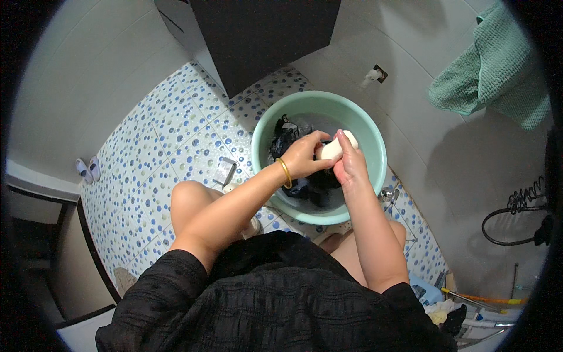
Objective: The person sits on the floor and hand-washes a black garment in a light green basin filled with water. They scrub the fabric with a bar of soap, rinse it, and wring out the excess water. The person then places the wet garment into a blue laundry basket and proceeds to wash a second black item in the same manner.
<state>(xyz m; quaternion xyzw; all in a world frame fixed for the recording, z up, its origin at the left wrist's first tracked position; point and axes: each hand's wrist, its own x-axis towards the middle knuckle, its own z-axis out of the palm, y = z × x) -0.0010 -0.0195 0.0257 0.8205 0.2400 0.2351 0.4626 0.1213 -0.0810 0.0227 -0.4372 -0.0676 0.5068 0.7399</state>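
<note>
A bar of white soap (pixel 332 149) is gripped in my right hand (pixel 350 160), with the thumb along its upper side. My left hand (pixel 306 154), a gold bangle on its wrist, reaches in from the left; its fingers are spread at the lower left end of the bar, and whether they touch it is unclear. Both hands are over a large light green plastic basin (pixel 380 154). Dark wet clothing (pixel 308 191) lies in the water in the basin, partly hidden beneath the hands.
A dark cabinet (pixel 268 35) stands beyond the basin. A green towel (pixel 501 70) hangs at the right wall, near a pipe outlet (pixel 374 75). A floor drain cover (pixel 226 171) lies left of the basin, and slippers (pixel 88 170) rest farther left on the dotted tiles. A coiled hose (pixel 525 198) hangs right.
</note>
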